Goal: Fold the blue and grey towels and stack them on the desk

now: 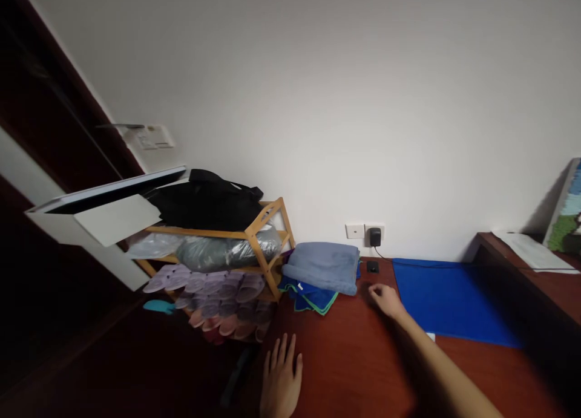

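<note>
Nothing is seen to be held in either grip. At the far left a wooden rack (267, 224) is loaded with rows of slippers (218, 291), with a black bag (209, 203) laid on its top shelf.

Next comes the left hand (281, 378), laid flat at the near edge of the red-brown surface (345, 357). Its grip is wide, with the fingers spread and nothing under them that can be made out.

Further back a folded towel (324, 265), grey-blue, is stacked on blue and green cloths (311, 300) at the surface's left edge, just beside the rack. The right hand (385, 300) is stretched out just beside that stack, knuckles up and fingers curled down. How far its grip is closed cannot be told, since the palm is hidden.

A small black object (373, 267) lies just behind the hand, and a charger (374, 236) is plugged into the wall socket above it. A blue mat (454, 300) is spread to the right.

Two risks are judged from this layout. The stack sits close to the edge, so a sideways push from the right hand could send the top towel – or the whole pile – down toward the slippers. The black object could also be knocked by the wrist if the hand were drawn back carelessly, and the charger's thin cable could be caught by it.
</note>
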### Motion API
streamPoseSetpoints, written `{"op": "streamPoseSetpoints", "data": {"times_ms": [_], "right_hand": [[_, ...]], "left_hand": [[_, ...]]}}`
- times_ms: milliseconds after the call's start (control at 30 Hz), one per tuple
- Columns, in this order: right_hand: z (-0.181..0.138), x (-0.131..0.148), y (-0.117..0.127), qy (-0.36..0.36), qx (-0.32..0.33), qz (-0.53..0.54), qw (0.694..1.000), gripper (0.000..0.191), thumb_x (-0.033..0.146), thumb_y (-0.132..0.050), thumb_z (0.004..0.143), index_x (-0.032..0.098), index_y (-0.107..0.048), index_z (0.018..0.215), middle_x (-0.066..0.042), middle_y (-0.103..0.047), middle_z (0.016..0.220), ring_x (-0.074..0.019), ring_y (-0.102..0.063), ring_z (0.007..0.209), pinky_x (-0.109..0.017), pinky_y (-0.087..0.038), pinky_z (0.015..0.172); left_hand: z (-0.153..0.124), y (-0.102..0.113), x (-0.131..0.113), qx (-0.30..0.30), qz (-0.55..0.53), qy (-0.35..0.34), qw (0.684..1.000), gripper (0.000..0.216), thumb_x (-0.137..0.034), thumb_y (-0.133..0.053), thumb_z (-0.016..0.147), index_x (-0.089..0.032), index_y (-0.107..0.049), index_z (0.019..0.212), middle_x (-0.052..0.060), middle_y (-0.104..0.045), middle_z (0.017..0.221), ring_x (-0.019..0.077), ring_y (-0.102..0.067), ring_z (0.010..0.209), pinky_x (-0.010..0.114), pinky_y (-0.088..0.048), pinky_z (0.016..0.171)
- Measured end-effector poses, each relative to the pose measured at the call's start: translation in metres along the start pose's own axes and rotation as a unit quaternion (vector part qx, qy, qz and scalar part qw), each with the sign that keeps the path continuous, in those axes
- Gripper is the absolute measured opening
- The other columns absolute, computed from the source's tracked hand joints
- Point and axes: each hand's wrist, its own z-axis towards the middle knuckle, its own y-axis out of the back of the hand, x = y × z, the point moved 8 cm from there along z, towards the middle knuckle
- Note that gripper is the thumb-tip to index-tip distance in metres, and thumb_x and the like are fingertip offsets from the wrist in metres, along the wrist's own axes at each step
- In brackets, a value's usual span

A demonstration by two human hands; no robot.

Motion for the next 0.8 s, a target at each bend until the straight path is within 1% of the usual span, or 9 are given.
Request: {"op": "streamPoseSetpoints", "data": {"times_ms": [67,133,233,333,467,567,633,700,800], "right_hand": [[0.02,0.019,-0.033,-0.026,0.013,0.03,0.999,0.028,0.041,-0.055,0.092,0.023,-0.075,0.1,-0.005,-0.077,0.104,-0.0217,-0.07,0.103,-0.029,-0.051,0.091],[0.038,0.028,-0.055,-0.063,0.019,0.052,0.997,0.03,0.044,-0.058,0.095,0.02,-0.072,0.103,-0.005,-0.077,0.097,-0.0197,-0.072,0.092,-0.032,-0.053,0.088],[0.053,0.028,-0.072,-0.116,0.022,0.071,0.99,0.038,0.051,-0.059,0.097,0.016,-0.068,0.106,-0.002,-0.074,0.091,-0.0155,-0.069,0.078,-0.036,-0.056,0.082],[0.058,0.025,-0.078,-0.154,0.015,0.08,0.985,0.039,0.053,-0.058,0.098,0.016,-0.066,0.107,-0.002,-0.072,0.093,-0.0143,-0.068,0.078,-0.035,-0.057,0.079],[0.055,0.028,-0.077,-0.184,0.01,0.084,0.979,0.032,0.047,-0.063,0.096,0.016,-0.067,0.104,-0.003,-0.07,0.099,-0.0155,-0.067,0.086,-0.036,-0.056,0.082],[0.051,0.047,-0.073,-0.172,0.017,0.105,0.979,0.028,0.044,-0.066,0.095,0.016,-0.067,0.098,-0.002,-0.069,0.097,-0.0156,-0.065,0.086,-0.036,-0.055,0.082],[0.048,0.071,-0.066,-0.143,0.015,0.135,0.98,0.03,0.046,-0.065,0.094,0.016,-0.066,0.094,-0.001,-0.068,0.093,-0.0151,-0.064,0.083,-0.034,-0.054,0.079],[0.047,0.105,-0.05,-0.099,0.002,0.176,0.979,0.035,0.051,-0.063,0.093,0.017,-0.063,0.087,0.0,-0.066,0.087,-0.0149,-0.062,0.079,-0.032,-0.052,0.076],[0.043,0.173,-0.01,-0.015,-0.021,0.242,0.97,0.039,0.057,-0.057,0.091,0.021,-0.054,0.076,0.002,-0.06,0.079,-0.0155,-0.056,0.078,-0.028,-0.046,0.072]], "left_hand": [[-0.001,-0.001,0.001,0.001,-0.007,0.002,1.0,0.054,-0.037,-0.037,0.101,-0.024,-0.048,0.152,0.006,-0.043,0.16,0.0291,-0.04,0.148,0.053,-0.035,0.119],[-0.002,-0.002,0.001,0.001,-0.015,0.005,1.0,0.054,-0.037,-0.037,0.101,-0.024,-0.047,0.152,0.006,-0.043,0.16,0.0289,-0.04,0.148,0.053,-0.034,0.12],[-0.003,-0.005,0.003,-0.004,-0.028,0.007,1.0,0.055,-0.039,-0.038,0.101,-0.024,-0.046,0.153,0.006,-0.042,0.161,0.0295,-0.039,0.149,0.054,-0.033,0.121],[-0.004,-0.008,0.004,-0.01,-0.037,0.007,0.999,0.056,-0.039,-0.039,0.1,-0.024,-0.045,0.153,0.006,-0.041,0.161,0.0299,-0.038,0.149,0.054,-0.032,0.122],[-0.005,-0.011,0.006,-0.013,-0.038,0.012,0.999,0.055,-0.039,-0.039,0.1,-0.025,-0.045,0.153,0.005,-0.04,0.162,0.0297,-0.038,0.149,0.054,-0.031,0.122],[-0.005,-0.01,0.005,-0.011,-0.036,0.012,0.999,0.056,-0.039,-0.038,0.1,-0.024,-0.044,0.153,0.005,-0.04,0.162,0.0295,-0.037,0.149,0.054,-0.032,0.122],[-0.006,-0.009,0.004,-0.011,-0.035,0.012,0.999,0.055,-0.038,-0.037,0.1,-0.024,-0.044,0.153,0.005,-0.04,0.162,0.0292,-0.037,0.149,0.054,-0.031,0.122],[-0.006,-0.007,0.003,-0.014,-0.037,0.012,0.999,0.055,-0.037,-0.037,0.1,-0.024,-0.044,0.153,0.005,-0.041,0.161,0.029,-0.038,0.149,0.054,-0.032,0.122],[-0.006,-0.005,0.003,-0.019,-0.039,0.014,0.999,0.055,-0.037,-0.038,0.1,-0.025,-0.045,0.153,0.005,-0.041,0.161,0.0289,-0.038,0.149,0.053,-0.031,0.122]]}}
